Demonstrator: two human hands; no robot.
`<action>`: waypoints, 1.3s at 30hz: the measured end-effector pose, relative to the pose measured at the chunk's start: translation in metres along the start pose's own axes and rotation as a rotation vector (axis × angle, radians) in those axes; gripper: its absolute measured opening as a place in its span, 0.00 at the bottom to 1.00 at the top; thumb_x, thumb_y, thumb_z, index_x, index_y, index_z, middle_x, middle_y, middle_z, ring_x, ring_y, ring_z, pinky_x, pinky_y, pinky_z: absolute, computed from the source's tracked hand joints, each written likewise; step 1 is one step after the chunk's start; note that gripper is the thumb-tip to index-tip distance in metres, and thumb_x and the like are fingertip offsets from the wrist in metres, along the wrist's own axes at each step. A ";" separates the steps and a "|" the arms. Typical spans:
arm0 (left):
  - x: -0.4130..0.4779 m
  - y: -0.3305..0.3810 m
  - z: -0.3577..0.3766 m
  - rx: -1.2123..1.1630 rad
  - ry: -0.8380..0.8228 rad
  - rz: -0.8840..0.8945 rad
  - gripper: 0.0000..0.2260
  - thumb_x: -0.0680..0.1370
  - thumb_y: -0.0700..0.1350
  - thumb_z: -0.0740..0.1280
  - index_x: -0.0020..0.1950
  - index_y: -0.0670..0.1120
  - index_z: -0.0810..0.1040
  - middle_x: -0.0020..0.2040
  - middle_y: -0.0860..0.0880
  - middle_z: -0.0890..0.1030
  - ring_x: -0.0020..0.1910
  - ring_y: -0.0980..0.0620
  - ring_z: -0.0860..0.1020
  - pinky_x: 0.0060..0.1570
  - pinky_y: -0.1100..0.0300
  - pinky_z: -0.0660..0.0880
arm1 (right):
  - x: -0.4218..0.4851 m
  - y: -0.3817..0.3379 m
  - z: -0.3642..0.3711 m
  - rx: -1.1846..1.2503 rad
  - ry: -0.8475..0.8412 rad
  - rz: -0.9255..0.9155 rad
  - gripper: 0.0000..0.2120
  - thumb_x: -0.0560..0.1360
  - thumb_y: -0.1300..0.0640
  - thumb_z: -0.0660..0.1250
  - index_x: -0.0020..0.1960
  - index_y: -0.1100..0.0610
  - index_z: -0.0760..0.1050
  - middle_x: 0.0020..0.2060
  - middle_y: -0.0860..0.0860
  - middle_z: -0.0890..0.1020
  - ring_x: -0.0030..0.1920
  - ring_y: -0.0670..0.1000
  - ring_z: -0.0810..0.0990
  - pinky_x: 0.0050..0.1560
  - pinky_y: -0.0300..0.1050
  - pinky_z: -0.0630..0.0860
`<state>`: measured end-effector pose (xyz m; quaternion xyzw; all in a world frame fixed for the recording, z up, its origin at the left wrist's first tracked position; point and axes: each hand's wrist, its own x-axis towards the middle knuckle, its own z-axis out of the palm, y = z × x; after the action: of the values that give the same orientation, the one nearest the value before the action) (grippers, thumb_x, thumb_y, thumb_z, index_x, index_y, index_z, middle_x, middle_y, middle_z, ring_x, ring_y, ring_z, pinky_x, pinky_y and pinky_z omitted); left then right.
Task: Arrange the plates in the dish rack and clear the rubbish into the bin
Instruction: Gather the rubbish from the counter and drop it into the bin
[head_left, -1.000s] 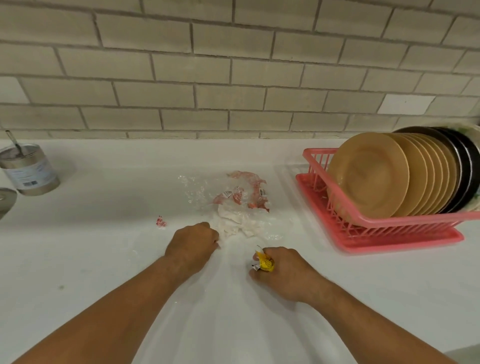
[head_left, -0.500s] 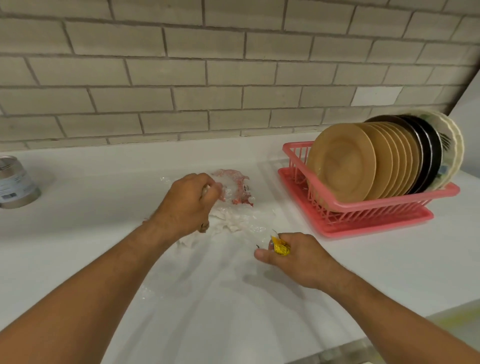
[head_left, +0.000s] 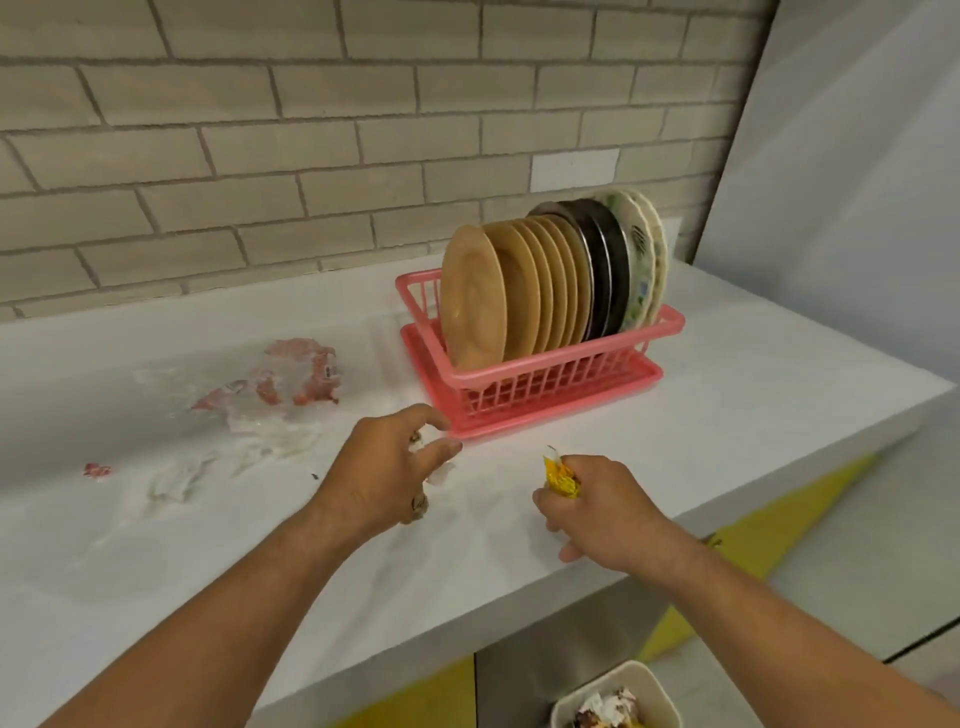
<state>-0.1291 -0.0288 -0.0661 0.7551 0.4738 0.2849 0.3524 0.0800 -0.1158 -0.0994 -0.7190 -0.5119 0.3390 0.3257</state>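
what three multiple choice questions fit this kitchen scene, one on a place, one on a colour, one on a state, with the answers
1. Where is the bin?
A. below the front edge of the counter
B. on a wall shelf
C. in a sink

2. What colour is the dish rack?
A. blue
B. pink
C. white

3. What is the right hand doing?
A. lying flat and empty
B. holding a spoon
C. gripping a yellow wrapper

Answers:
1 A: the bin shows at the bottom of the view, lower than the counter.
2 B: its bars and tray are pink.
3 C: the wrapper sticks up out of its curled fingers.
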 end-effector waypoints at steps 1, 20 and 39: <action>-0.002 0.009 0.014 0.034 -0.017 0.000 0.05 0.74 0.54 0.69 0.42 0.54 0.79 0.32 0.49 0.78 0.21 0.50 0.77 0.22 0.65 0.71 | -0.006 0.011 -0.010 0.052 -0.013 0.002 0.10 0.74 0.55 0.67 0.38 0.59 0.73 0.38 0.59 0.81 0.30 0.50 0.82 0.26 0.40 0.77; -0.047 0.034 0.121 0.142 -0.226 0.119 0.05 0.80 0.49 0.61 0.52 0.60 0.71 0.40 0.56 0.78 0.35 0.54 0.80 0.36 0.61 0.79 | -0.061 0.080 -0.061 -0.067 0.177 -0.015 0.37 0.71 0.25 0.46 0.32 0.53 0.78 0.28 0.45 0.80 0.33 0.42 0.78 0.36 0.38 0.70; -0.087 -0.005 0.243 0.180 -0.348 -0.053 0.12 0.76 0.53 0.67 0.32 0.55 0.77 0.29 0.61 0.76 0.30 0.64 0.75 0.32 0.63 0.70 | -0.067 0.244 -0.063 -0.177 -0.030 0.091 0.18 0.80 0.49 0.59 0.32 0.52 0.69 0.29 0.48 0.75 0.33 0.50 0.74 0.36 0.48 0.72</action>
<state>0.0199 -0.1704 -0.2219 0.8087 0.4491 0.0969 0.3673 0.2411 -0.2516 -0.2533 -0.7624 -0.5114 0.3176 0.2375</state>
